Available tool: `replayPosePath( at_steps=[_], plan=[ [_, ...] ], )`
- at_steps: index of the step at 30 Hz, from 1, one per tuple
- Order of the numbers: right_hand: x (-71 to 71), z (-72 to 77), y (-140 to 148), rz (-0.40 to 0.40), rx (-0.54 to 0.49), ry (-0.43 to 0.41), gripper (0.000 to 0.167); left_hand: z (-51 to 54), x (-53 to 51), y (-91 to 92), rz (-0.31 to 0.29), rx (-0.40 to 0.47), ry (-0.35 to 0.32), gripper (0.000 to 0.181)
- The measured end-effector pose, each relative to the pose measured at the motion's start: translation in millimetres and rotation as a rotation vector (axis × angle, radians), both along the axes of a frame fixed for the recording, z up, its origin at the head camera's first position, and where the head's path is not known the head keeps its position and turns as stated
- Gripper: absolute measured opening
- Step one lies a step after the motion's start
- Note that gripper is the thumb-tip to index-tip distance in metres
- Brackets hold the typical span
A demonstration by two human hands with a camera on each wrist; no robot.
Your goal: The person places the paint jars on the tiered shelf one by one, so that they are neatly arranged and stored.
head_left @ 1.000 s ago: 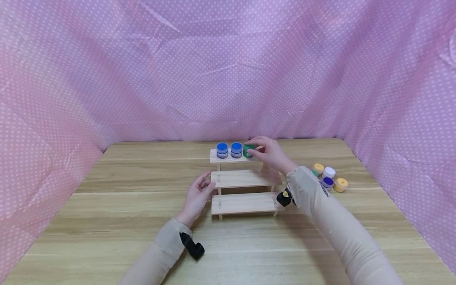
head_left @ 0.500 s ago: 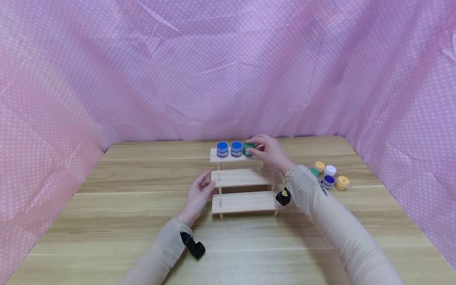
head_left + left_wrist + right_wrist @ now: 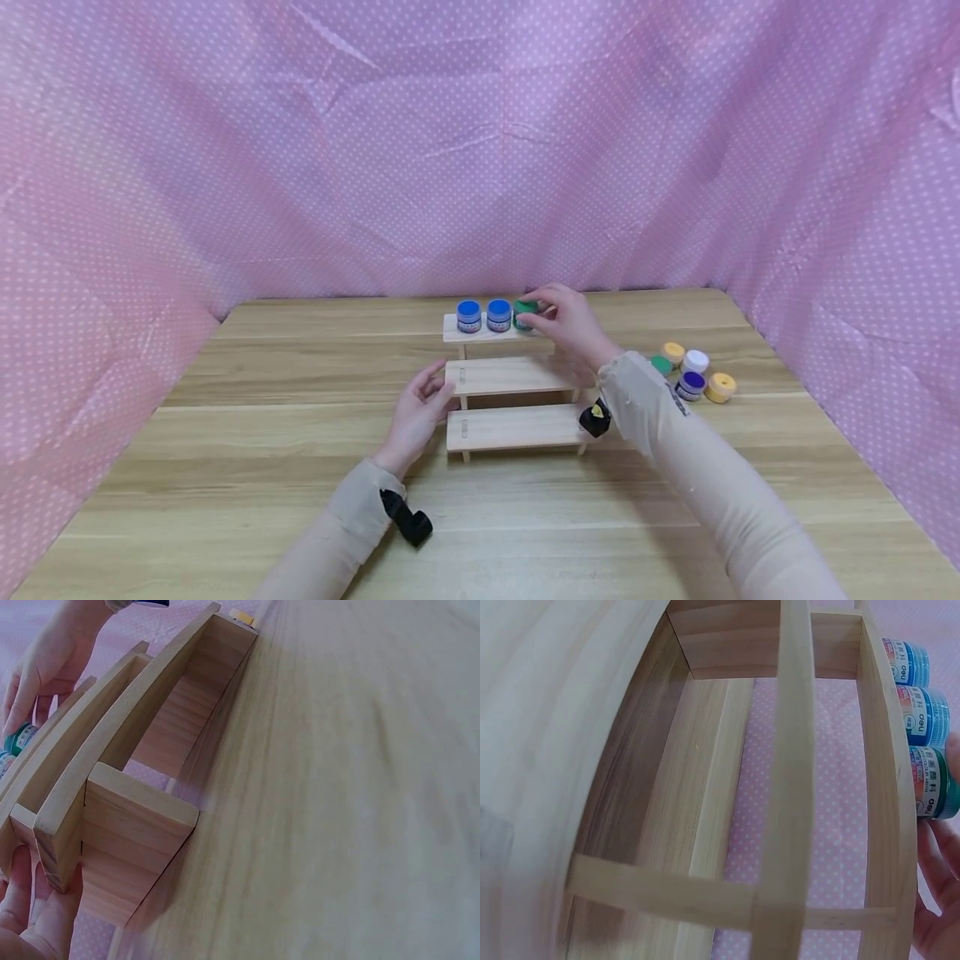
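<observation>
A three-tier wooden step rack (image 3: 517, 427) stands on the table. My left hand (image 3: 414, 417) grips the left end of its middle step; in the left wrist view the fingers (image 3: 56, 919) curl round the board's end. On the top step, my right hand (image 3: 573, 325) pinches a green paint jar (image 3: 525, 314) between thumb and fingers. That jar sits upright on the board, as the right wrist view of the green jar (image 3: 930, 782) also shows. Left of it stand two blue-lidded paint jars, the nearer one (image 3: 498, 316) beside it and the other (image 3: 468, 317) farther left.
Right of the rack, several paint jars stand grouped on the wooden table (image 3: 262, 467): a white one (image 3: 695, 362), a purple one (image 3: 691, 385), a green one (image 3: 662, 364) and yellow ones, one of them (image 3: 721, 387) at the outer right. Pink dotted cloth (image 3: 495, 167) hangs behind and at both sides.
</observation>
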State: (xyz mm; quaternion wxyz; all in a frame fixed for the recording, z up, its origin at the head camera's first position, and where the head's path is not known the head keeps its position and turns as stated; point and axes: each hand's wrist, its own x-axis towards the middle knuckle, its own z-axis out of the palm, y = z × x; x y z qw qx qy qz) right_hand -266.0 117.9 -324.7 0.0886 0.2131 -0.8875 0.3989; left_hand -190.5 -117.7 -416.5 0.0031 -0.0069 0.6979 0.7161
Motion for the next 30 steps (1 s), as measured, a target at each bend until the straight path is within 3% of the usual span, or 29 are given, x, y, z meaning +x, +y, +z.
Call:
replayPosePath(
  at_steps=[17, 30],
  plan=[
    [1.2, -1.5, -1.8, -0.036, -0.02, 0.044, 0.029, 1.2, 0.2, 0.6, -0.003, -0.002, 0.006, 0.049],
    [2.6, -4.6, -2.0, -0.074, 0.047, 0.072, 0.029, 0.3, 2.4, 1.5, 0.001, -0.025, 0.0, 0.048]
  ],
)
